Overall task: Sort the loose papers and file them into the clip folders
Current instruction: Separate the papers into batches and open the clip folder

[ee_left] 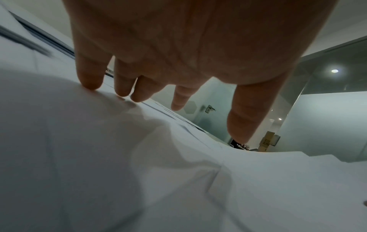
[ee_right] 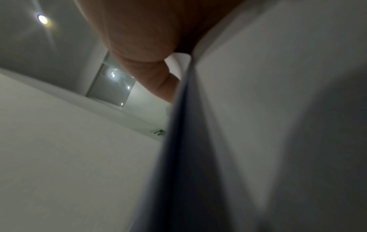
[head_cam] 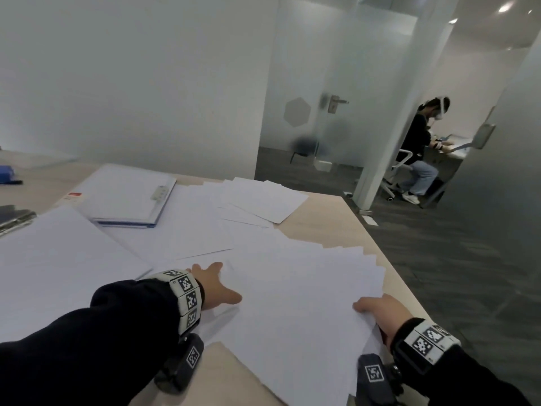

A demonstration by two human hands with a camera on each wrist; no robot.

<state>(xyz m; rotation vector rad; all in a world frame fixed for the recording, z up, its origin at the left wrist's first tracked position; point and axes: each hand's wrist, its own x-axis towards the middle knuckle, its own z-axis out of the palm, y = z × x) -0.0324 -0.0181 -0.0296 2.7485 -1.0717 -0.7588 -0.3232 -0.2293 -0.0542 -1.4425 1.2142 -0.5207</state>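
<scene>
White loose papers (head_cam: 292, 288) lie fanned across the pale wood counter (head_cam: 336, 218), the nearest stack lifted at its right edge. The right hand (head_cam: 380, 313) grips that edge, thumb on top (the right wrist view shows the sheets edge-on beside the thumb). The left hand (head_cam: 215, 285) rests on the sheets with fingers (ee_left: 90, 75) spread apart and straight, tips touching paper. Beyond the left hand, farther back on the counter, a clip folder (head_cam: 128, 197) lies open with paper in it.
</scene>
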